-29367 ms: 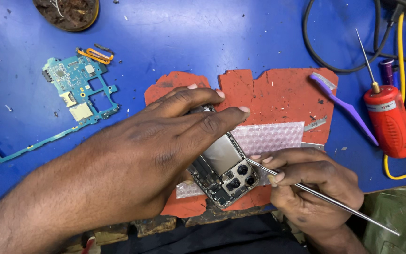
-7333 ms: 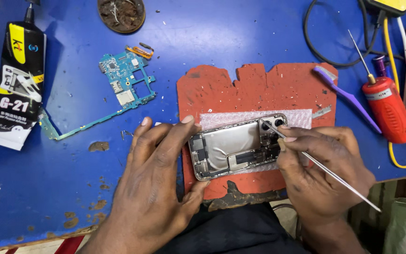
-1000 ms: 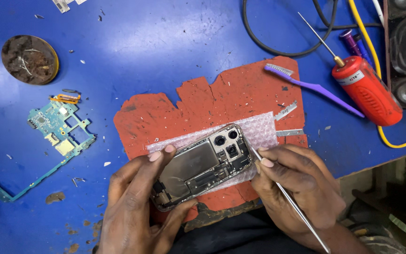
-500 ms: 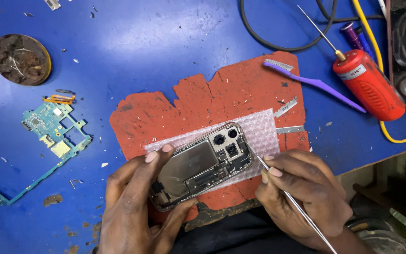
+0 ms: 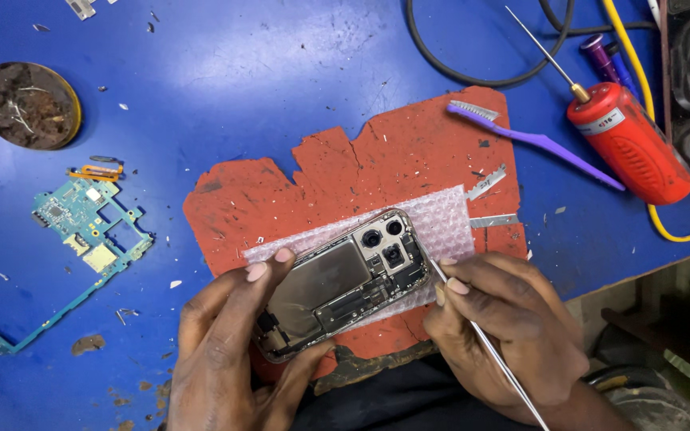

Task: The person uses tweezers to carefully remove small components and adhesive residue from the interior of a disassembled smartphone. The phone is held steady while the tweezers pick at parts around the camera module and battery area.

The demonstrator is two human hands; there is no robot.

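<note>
An opened phone (image 5: 343, 281), back cover off with battery and three camera lenses showing, lies tilted on a strip of bubble wrap (image 5: 449, 223) over a worn red mat (image 5: 361, 172). My left hand (image 5: 229, 355) grips the phone's lower left end, fingers along its top edge and thumb under it. My right hand (image 5: 505, 335) holds thin metal tweezers (image 5: 485, 347) like a pen, the tip touching the phone's right edge beside the camera block.
On the blue table: a green circuit board (image 5: 81, 239) at left, a round tin of debris (image 5: 29, 105) at upper left, a purple brush (image 5: 533, 140), a red pointed-tip tool (image 5: 628, 140), black and yellow cables, speakers at upper right. The table edge runs at lower right.
The view shifted slightly; both hands keep their grip, and the tweezers tip has stayed at the phone's right edge near the cameras.
</note>
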